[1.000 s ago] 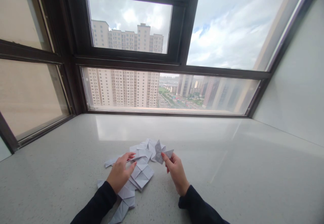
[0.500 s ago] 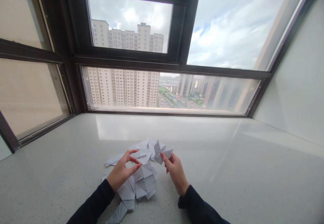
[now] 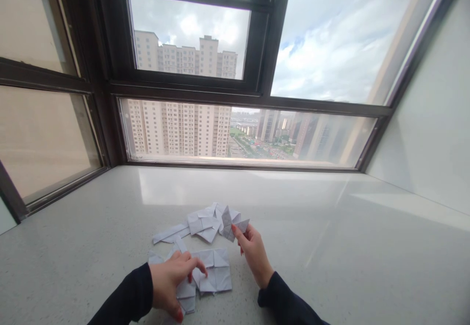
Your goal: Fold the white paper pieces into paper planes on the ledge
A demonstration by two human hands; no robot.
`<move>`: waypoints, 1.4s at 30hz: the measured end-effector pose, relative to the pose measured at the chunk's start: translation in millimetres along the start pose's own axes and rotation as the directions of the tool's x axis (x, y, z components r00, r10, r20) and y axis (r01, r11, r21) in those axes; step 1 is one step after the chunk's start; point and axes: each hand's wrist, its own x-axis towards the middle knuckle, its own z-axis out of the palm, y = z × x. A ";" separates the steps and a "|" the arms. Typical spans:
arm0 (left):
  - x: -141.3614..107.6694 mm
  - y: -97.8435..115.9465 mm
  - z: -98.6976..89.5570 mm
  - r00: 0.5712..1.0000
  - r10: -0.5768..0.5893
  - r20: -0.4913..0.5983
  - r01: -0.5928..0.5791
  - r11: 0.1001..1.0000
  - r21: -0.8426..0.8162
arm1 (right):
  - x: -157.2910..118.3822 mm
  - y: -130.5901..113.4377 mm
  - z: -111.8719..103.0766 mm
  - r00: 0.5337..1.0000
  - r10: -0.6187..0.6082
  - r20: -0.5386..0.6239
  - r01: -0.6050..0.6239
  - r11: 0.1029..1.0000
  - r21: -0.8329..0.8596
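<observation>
A small folded paper piece (image 3: 228, 224) with pointed flaps is pinched between the thumb and fingers of my right hand (image 3: 251, 251), raised over the far end of the paper pile. My left hand (image 3: 174, 278) is spread low over the nearer papers, thumb toward the front, its fingertips at a square folded paper (image 3: 216, 271). More folded white papers (image 3: 201, 222) lie overlapped behind it, with a long narrow strip (image 3: 171, 233) at their left. My left hand hides part of the nearer pile.
The pale speckled sill (image 3: 312, 246) runs back to a dark window frame (image 3: 242, 164). A white wall (image 3: 433, 119) rises at the right. Tall buildings (image 3: 183, 124) show through the glass.
My left hand has moved down and toward me, its fingers now spread over the near papers. The square paper there lies flatter. My right hand still pinches its piece, almost unmoved.
</observation>
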 end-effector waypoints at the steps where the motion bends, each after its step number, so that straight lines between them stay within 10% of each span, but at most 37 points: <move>1: 1.2 -0.9 0.2 1.000 0.004 0.007 -0.004 1.000 -0.022 | -0.2 -0.3 0.1 1.000 -0.004 -0.002 0.004 1.000 0.001; 10: -4.2 5.2 -11.8 0.995 0.084 -0.048 -0.096 0.894 -0.437 | -0.7 -0.9 0.3 1.000 -0.018 -0.010 0.018 1.000 -0.005; 14: 3.1 18.1 -16.5 0.974 0.071 -0.215 -0.206 0.671 -0.712 | -0.1 1.6 0.9 1.000 0.007 -0.018 -0.008 1.000 -0.012; 20: 25.4 11.3 0.2 0.876 -0.292 -0.384 -0.313 0.263 -0.913 | -0.4 -1.0 0.4 0.995 -0.031 -0.090 0.032 0.999 0.015; 25: 31.4 10.8 10.1 0.822 -0.427 -0.377 -0.365 0.114 -0.924 | -7.4 -15.3 2.1 0.982 -0.104 -0.161 0.112 0.993 0.044; 32: 37.8 22.8 18.0 0.640 -0.565 -0.520 -0.623 0.015 -0.782 | -19.9 -25.5 15.2 0.993 -0.046 0.112 0.027 0.987 0.159; 42: 36.8 39.0 30.1 0.850 -0.350 -0.394 -0.410 0.033 -0.912 | -13.5 -14.0 13.4 0.988 -0.013 0.156 -0.019 0.979 0.203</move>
